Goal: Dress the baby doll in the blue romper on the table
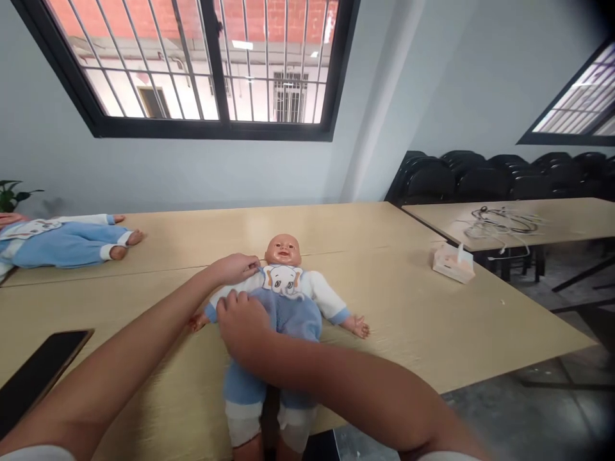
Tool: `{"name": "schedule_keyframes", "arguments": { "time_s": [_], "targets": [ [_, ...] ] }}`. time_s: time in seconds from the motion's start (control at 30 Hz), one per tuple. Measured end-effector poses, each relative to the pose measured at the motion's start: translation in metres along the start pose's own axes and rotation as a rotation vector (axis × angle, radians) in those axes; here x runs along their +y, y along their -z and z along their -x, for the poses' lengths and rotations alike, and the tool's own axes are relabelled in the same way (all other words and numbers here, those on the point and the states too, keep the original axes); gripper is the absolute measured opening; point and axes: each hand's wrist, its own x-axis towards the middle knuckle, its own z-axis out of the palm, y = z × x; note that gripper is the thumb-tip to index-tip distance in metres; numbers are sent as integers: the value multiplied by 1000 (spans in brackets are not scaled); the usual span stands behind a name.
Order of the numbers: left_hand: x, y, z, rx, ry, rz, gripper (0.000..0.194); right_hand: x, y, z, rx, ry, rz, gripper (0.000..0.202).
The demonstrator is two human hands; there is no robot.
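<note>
A baby doll (283, 250) lies on its back on the table, its head away from me. It wears a white-sleeved blue romper (298, 314) with an elephant bib (283, 280) on the chest. At the doll's shoulder on the left of the view, my left hand (236, 267) is closed, with its fingertips pinching the cloth by the neck. Lower down, my right hand (244, 325) reaches across the doll's body, fingers curled onto the romper's side below the armpit. That hand covers part of the doll's sleeve and waist.
On the table (394, 307), a second doll in blue (72, 243) lies at far left. A dark phone (43, 371) rests near left, and a tissue box (454, 262) at right. Tangled cables (504, 224) lie on another table. Stacked black chairs (480, 179) stand behind it.
</note>
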Motion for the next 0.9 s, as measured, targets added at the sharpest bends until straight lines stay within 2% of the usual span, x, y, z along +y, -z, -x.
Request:
{"name": "schedule_keyframes", "arguments": {
  "time_s": [0.1,0.2,0.3,0.37,0.5,0.67,0.83,0.9],
  "targets": [
    [-1,-1,1,26,-19,-53,34,0,-14,-27,-67,-44,78,26],
    [-5,-1,4,42,-40,-114,33,0,-23,-45,-125,76,127,19],
    [-15,-2,5,49,-72,-183,27,1,-25,-49,-134,191,111,14],
    [-23,-5,3,61,-92,-221,23,2,-25,-45,-103,264,91,14],
    [-36,-17,1,121,-76,-260,24,4,-26,-34,39,383,59,19],
    [-40,-26,6,159,-40,-252,31,10,-36,-36,90,381,62,26],
    [-48,-6,14,127,-6,-168,25,17,-39,-56,51,300,68,30],
    [-50,5,24,161,47,-108,25,23,-34,-68,29,273,56,27]
  ]
}}
